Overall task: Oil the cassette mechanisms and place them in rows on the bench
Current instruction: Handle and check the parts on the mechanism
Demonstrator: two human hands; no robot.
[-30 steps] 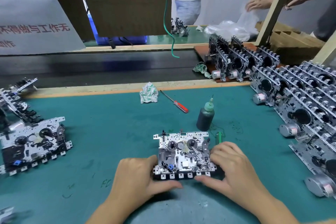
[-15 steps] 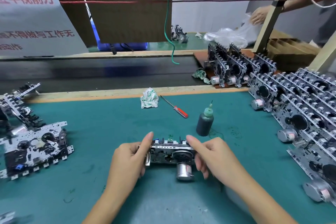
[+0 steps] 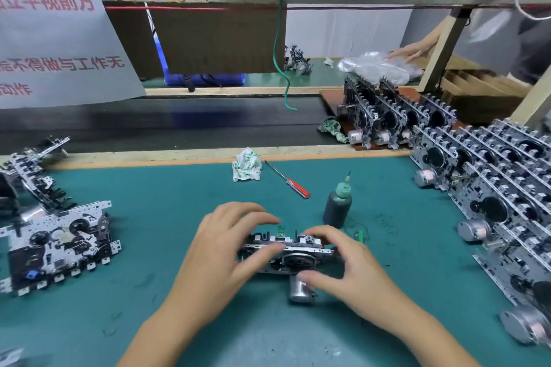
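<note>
Both hands grip cassette mechanism | underside partly hidden | motion-blurred

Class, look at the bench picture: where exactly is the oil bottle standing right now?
In the head view the oil bottle stands upright on the green mat, right of centre, just beyond the right hand and near the red-handled screwdriver.

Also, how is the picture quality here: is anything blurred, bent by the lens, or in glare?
Head view: even, soft light with faint shadows; both hands, left and right, and the cassette mechanism they hold look slightly smeared; the wide lens tilts the wooden post and the sign at the edges; the plastic bag at the back is washed out.
</note>
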